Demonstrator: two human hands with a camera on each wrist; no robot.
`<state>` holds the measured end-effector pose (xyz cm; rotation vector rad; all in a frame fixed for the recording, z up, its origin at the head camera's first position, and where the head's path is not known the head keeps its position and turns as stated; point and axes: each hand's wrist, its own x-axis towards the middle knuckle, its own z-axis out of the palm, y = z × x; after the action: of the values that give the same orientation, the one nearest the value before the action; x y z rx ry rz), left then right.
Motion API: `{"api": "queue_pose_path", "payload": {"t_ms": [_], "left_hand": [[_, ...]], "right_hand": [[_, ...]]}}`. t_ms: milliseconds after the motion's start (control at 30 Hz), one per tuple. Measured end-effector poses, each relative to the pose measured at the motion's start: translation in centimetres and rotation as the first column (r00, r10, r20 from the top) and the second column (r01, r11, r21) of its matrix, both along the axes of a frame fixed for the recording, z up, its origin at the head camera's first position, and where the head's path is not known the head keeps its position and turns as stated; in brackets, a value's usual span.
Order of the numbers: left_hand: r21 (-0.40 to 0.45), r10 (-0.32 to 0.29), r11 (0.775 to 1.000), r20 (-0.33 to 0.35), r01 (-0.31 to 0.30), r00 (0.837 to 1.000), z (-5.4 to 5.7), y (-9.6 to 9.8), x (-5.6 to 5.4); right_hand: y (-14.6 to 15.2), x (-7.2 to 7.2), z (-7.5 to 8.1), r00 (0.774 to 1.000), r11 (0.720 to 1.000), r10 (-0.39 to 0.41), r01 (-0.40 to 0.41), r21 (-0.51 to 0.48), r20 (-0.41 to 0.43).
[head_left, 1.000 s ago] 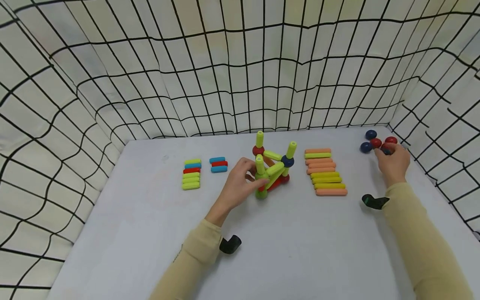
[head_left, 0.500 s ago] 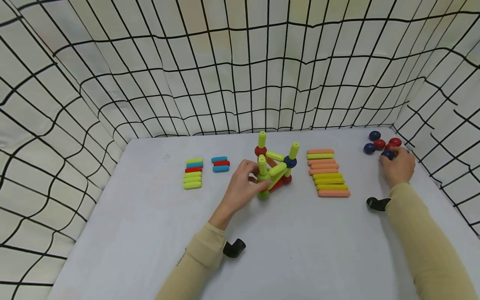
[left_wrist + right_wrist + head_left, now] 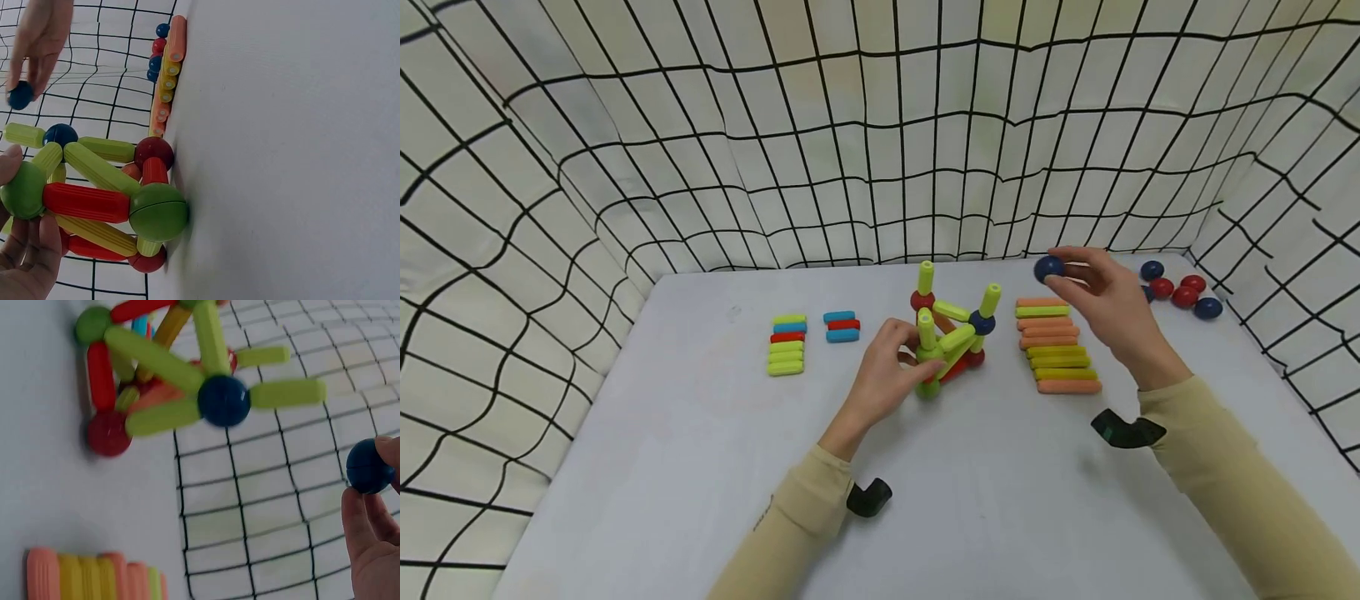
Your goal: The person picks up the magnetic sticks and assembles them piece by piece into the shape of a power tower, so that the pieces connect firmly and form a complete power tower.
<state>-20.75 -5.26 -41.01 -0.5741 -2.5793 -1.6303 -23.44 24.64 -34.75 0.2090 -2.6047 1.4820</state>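
Note:
A frame of coloured rods and balls stands mid-table, with three yellow-green rods pointing up from its top balls. My left hand grips it at the upper green ball, thumb on the near side and fingers behind. A red rod runs from that ball down to a lower green ball on the table. Up in the air, right of the frame, my right hand pinches a dark blue ball between thumb and fingertips. In the right wrist view the same blue ball is apart from the frame.
Orange and yellow rods lie in a column right of the frame. Red and blue balls sit at the far right corner. Short rods and a smaller group of rods lie to the left. Black netting walls the table.
My right hand has lifted a dark blue ball from the group at the far right and carried it left toward the frame. The left hand has kept its grip.

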Motion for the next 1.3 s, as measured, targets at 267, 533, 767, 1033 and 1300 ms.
{"api": "queue_pose_path", "payload": {"t_ms": [267, 533, 767, 1033, 1300], "left_hand": [[0.015, 0.014, 1.000, 0.013, -0.014, 1.000, 0.0, 0.0, 0.1], [0.018, 0.019, 1.000, 0.013, -0.019, 1.000, -0.1, 0.2, 0.1], [0.015, -0.051, 0.999, 0.031, 0.050, 0.998, 0.0, -0.4, 0.0], [0.110, -0.081, 0.992, 0.179, 0.062, 0.980, 0.7, -2.5, -1.8], [0.117, -0.046, 0.993, 0.198, 0.023, 0.979, 0.6, -1.3, -5.4]], "right_hand": [[-4.0, 0.6, 1.4, 0.984, 0.984, 0.180, -0.180, -0.015, -0.018], [-4.4, -0.2, 0.6, 0.982, 0.982, 0.188, -0.188, -0.014, -0.025], [-4.3, -0.2, 0.5, 0.977, 0.977, 0.210, -0.211, -0.024, -0.036], [-1.0, 0.0, -0.3, 0.997, 0.995, 0.076, -0.074, -0.066, 0.017], [8.0, -1.7, -4.3, 0.925, 0.777, -0.293, 0.378, -0.503, 0.243]]}}
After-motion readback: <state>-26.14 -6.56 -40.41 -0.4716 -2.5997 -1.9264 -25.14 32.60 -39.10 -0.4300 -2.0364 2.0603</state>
